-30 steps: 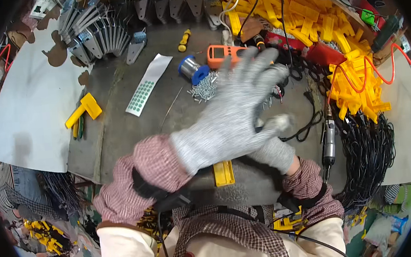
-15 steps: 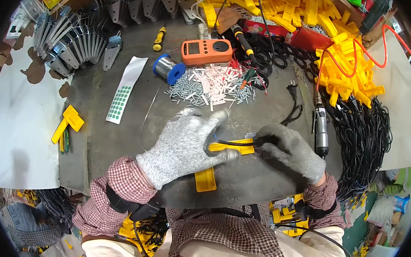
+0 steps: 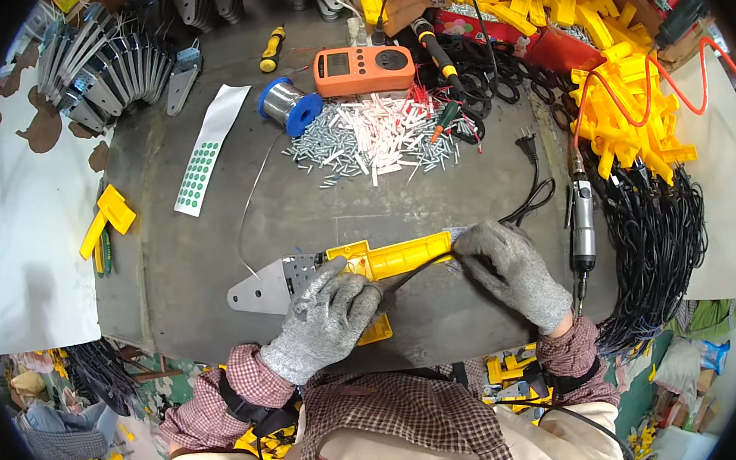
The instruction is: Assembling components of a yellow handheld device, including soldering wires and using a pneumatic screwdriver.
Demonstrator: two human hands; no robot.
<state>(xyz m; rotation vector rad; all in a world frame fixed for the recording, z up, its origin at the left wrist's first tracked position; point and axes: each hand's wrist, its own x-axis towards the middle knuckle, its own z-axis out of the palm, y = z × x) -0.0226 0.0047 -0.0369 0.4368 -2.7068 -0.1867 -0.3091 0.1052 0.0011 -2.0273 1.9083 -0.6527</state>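
In front of me lies a yellow plastic handle half-shell, its hollow side up, joined at its left end to a grey pointed metal plate with a perforated section. My left hand, in a grey knit glove, is closed at the shell's near edge, pinching a black power cord. My right hand, also gloved, has its fingers curled around the cord at the shell's right end. Beyond it the cord loops away to a plug. Another yellow piece is partly hidden beneath my left hand.
Behind lie a heap of small screws and white tubes, a solder wire spool and an orange meter. At right are an electric screwdriver, bundled black cords and piled yellow shells. A green-dotted sticker sheet lies left.
My left hand has drawn back toward me and turned, uncovering the metal plate and more of the yellow shell. My right hand stays by the shell's right end. The whole view has shifted slightly.
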